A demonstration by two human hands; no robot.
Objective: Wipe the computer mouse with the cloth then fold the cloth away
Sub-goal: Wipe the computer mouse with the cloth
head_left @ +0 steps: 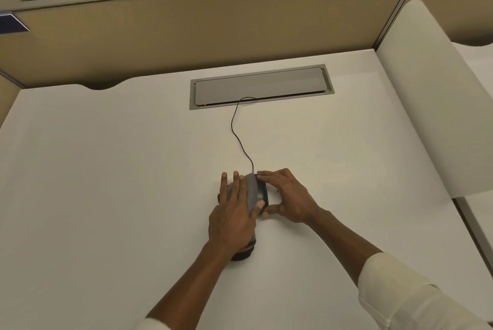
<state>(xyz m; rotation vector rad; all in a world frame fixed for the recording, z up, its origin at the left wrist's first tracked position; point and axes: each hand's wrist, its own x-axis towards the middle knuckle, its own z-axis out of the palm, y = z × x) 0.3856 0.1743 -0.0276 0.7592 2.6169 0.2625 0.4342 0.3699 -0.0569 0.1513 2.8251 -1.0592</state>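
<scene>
A black wired computer mouse (262, 189) lies on the white desk (106, 183), mostly covered. A grey cloth (251, 191) is draped over its top. My left hand (234, 212) lies flat on the cloth and presses it onto the mouse, thumb at the right side. My right hand (288, 196) grips the mouse from the right, with the index finger at its front end and the thumb at its rear. The mouse's black cable (237, 137) runs away from its front toward the back of the desk.
A grey cable hatch (261, 87) is set into the desk at the back, and the cable enters it. Tan partition walls (186, 31) close the desk at the back and left. A white curved divider (426, 105) bounds the right side.
</scene>
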